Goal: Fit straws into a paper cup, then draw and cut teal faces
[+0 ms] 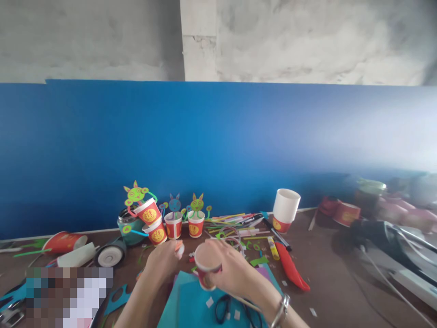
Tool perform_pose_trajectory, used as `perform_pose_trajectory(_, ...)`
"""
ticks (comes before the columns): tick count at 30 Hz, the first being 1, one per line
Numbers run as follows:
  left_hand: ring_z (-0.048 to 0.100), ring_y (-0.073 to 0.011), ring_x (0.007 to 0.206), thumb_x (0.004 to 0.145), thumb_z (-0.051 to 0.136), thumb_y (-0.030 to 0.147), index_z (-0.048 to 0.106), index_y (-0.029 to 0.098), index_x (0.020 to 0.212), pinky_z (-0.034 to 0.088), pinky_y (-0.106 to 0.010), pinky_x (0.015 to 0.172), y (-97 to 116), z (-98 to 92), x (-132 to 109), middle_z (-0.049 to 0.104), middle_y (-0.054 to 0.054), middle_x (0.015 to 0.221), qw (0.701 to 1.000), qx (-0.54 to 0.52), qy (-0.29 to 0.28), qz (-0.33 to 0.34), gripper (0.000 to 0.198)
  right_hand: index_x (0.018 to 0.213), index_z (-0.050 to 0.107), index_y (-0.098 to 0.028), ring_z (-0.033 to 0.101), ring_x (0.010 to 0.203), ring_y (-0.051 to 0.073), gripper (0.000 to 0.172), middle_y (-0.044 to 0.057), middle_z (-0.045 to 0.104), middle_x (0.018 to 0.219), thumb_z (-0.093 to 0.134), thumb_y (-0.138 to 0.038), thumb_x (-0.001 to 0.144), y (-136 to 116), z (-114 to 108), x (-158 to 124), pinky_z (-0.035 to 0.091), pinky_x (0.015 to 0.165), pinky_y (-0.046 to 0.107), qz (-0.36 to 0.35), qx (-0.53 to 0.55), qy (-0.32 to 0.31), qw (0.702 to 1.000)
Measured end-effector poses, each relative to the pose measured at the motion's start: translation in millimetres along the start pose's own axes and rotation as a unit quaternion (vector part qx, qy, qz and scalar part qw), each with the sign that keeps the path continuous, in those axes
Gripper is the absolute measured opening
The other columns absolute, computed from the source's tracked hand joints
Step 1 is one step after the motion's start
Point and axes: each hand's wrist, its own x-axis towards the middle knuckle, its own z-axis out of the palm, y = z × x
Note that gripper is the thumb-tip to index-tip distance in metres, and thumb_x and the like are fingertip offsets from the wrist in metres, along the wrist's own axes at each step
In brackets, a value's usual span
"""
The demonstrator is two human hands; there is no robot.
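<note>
My right hand is wrapped round a red-and-white paper cup, its mouth facing toward me. The cup is above teal paper sheets. To its left, my left hand is closed, with a small white and orange thing at its fingertips that I cannot make out. Black-handled scissors and small white paper bits lie on the sheets, partly under my right forearm. Beyond my hands stand a decorated cup with a blue paper animal head and another with a green head.
Two stacked decorated cups lean by a teal tin. Stacked white cups stand back right. Straws and pens, a glue stick and a red pouch lie nearby. A tape roll is left; a blue partition closes the back.
</note>
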Motion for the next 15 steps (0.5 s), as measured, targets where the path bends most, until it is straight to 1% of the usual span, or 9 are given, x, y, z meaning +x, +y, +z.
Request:
perform_pose_trajectory(2,0.065,-0.0296,0.096,0.087,0.038,0.028,0.06,0.02,0.096,0.042,-0.032,0.072,1,-11.8,0,0.07,-0.013,0.099,1.0,-0.007,0.021,-0.013,0.025,0.126,0.048,-0.017,0.05,0.115,0.029,0.063,0.013,0.055,0.126,0.065,-0.025,0.066,6,1,17,0.038,0.097,0.037,0.036,0.008,0.063,0.997)
perform_pose_trajectory(4,0.063,-0.0308,0.099,0.089,0.038,0.032,0.057,0.018,0.103,0.042,-0.032,0.071,3,-23.1,-1,0.069,-0.016,0.104,0.997,-0.026,0.061,-0.043,0.028,0.128,0.045,-0.015,0.051,0.115,0.028,0.063,0.014,0.054,0.127,0.062,-0.022,0.068,13,9,35,0.038,0.097,0.037,0.053,0.011,0.09,0.994)
perform_pose_trajectory(6,0.063,-0.0303,0.098,0.087,0.042,0.03,0.056,0.015,0.101,0.042,-0.031,0.073,7,-32.4,-4,0.069,-0.017,0.101,0.992,-0.057,0.105,-0.051,0.025,0.13,0.042,-0.016,0.05,0.116,0.028,0.066,0.014,0.054,0.125,0.061,-0.018,0.067,17,24,50,0.038,0.097,0.038,0.056,0.0,0.096,0.994)
perform_pose_trajectory(8,0.063,-0.028,0.093,0.085,0.046,0.029,0.057,0.016,0.092,0.042,-0.029,0.072,13,-39.5,-8,0.068,-0.013,0.092,0.979,-0.135,0.15,-0.032,0.018,0.133,0.038,-0.016,0.048,0.117,0.028,0.069,0.015,0.053,0.125,0.061,-0.017,0.068,20,39,60,0.038,0.098,0.039,0.019,-0.026,0.094,0.995)
perform_pose_trajectory(10,0.062,-0.0218,0.076,0.083,0.051,0.035,0.056,0.017,0.082,0.042,-0.025,0.063,21,-44.7,-14,0.064,-0.006,0.074,0.947,-0.277,0.16,0.009,0.018,0.134,0.037,-0.016,0.048,0.116,0.029,0.07,0.014,0.055,0.122,0.061,-0.018,0.068,22,49,64,0.038,0.097,0.04,0.003,-0.043,0.085,0.995)
perform_pose_trajectory(11,0.057,-0.0167,0.062,0.081,0.055,0.04,0.054,0.018,0.077,0.038,-0.022,0.054,25,-46.6,-17,0.057,-0.001,0.062,0.921,-0.365,0.136,0.031,0.023,0.135,0.037,-0.016,0.048,0.116,0.029,0.072,0.014,0.055,0.123,0.061,-0.019,0.067,22,50,64,0.038,0.098,0.041,-0.001,-0.044,0.081,0.996)
perform_pose_trajectory(13,0.031,-0.007,0.038,0.077,0.059,0.05,0.05,0.019,0.076,0.02,-0.017,0.038,33,-49.0,-22,0.032,0.01,0.045,0.843,-0.537,0.016,0.006,0.032,0.134,0.04,-0.015,0.046,0.117,0.03,0.072,0.014,0.054,0.125,0.062,-0.018,0.066,23,45,61,0.036,0.1,0.041,-0.006,-0.021,0.084,0.996)
perform_pose_trajectory(14,0.02,-0.0047,0.037,0.073,0.063,0.052,0.047,0.02,0.074,0.013,-0.017,0.037,37,-49.4,-25,0.024,0.012,0.045,0.8,-0.598,-0.039,0.003,0.035,0.133,0.043,-0.015,0.046,0.118,0.029,0.069,0.015,0.054,0.126,0.06,-0.017,0.066,23,39,58,0.035,0.101,0.041,-0.011,0.005,0.094,0.996)
perform_pose_trajectory(15,0.013,-0.0035,0.038,0.071,0.066,0.052,0.045,0.02,0.073,0.01,-0.016,0.037,41,-49.1,-26,0.021,0.014,0.045,0.768,-0.637,-0.071,0.002,0.038,0.129,0.048,-0.014,0.047,0.117,0.028,0.061,0.014,0.055,0.125,0.056,-0.015,0.068,23,32,55,0.035,0.101,0.04,-0.011,0.044,0.111,0.993)
